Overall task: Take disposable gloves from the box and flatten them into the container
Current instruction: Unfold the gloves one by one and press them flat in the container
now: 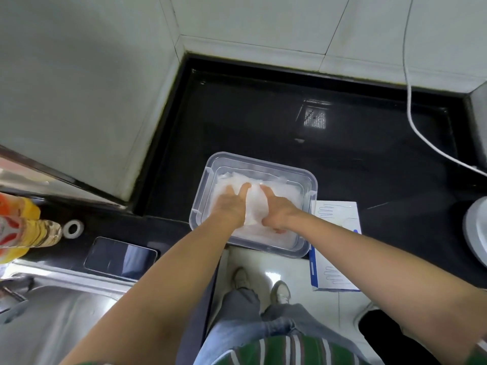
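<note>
Left hand (pixel 232 206) and right hand (pixel 276 214), fingers straight and flat, press thin, crinkly translucent gloves (pixel 254 204) into the clear, round-cornered plastic container (pixel 263 160) at the desk's (pixel 263 114) front edge, cardboard box (pixel 340 248) touching its right side; likely risks: film springing back, container tipping off.

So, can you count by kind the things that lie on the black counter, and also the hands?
Clear plastic container: 1
White and blue glove box: 1
Black flat phone: 1
White ring: 1
White cable: 1
Grey round object: 1
Hands: 2, left hand and right hand, both on the translucent gloves
Total: 8 (blurred orange and yellow bottles not counted)
</note>
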A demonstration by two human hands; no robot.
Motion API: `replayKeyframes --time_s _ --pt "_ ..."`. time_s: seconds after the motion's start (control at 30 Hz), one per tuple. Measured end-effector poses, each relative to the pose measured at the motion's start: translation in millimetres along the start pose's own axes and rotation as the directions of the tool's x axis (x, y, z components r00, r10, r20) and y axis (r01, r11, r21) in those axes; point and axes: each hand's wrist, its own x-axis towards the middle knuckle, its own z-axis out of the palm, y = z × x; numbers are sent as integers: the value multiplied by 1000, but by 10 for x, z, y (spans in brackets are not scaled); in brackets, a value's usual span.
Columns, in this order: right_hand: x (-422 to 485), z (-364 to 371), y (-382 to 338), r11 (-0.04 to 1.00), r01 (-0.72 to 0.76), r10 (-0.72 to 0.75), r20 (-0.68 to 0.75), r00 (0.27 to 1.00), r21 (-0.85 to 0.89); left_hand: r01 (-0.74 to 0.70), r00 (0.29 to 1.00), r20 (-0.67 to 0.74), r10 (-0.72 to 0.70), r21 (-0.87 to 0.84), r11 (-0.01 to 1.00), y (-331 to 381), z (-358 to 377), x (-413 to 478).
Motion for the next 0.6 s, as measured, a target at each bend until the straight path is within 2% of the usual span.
replayKeyframes --time_s 0.07,0.13,0.27,0.33,0.4,0.5,0.6 --pt "28 66 62 996 -42 45 40 998 -74 24 1000 -6 -24 -14 1000 -41 51 11" --pt "60 107 103 995 -85 90 93 992 -55 44 999 -28 -47 -92 995 -65 69 35" --pt "48 18 78 994 -4 17 114 993 -112 13 1000 28 -12 -28 1000 -45 9 -6" --pt "-25 -71 56 990 48 -48 2 999 -132 -22 1000 -2 22 10 1000 -37 -12 -55" --pt "-108 -165 57 983 176 -182 -177 967 -51 -14 996 -93 12 -21 1000 -21 -40 -117" --pt "-274 -324 101 902 424 -349 -446 824 78 -26 962 -275 5 -72 997 135 -139 -263" --pt "-488 -485 288 857 499 -320 -626 711 129 -98 894 -447 17 -159 982 449 -216 -442"
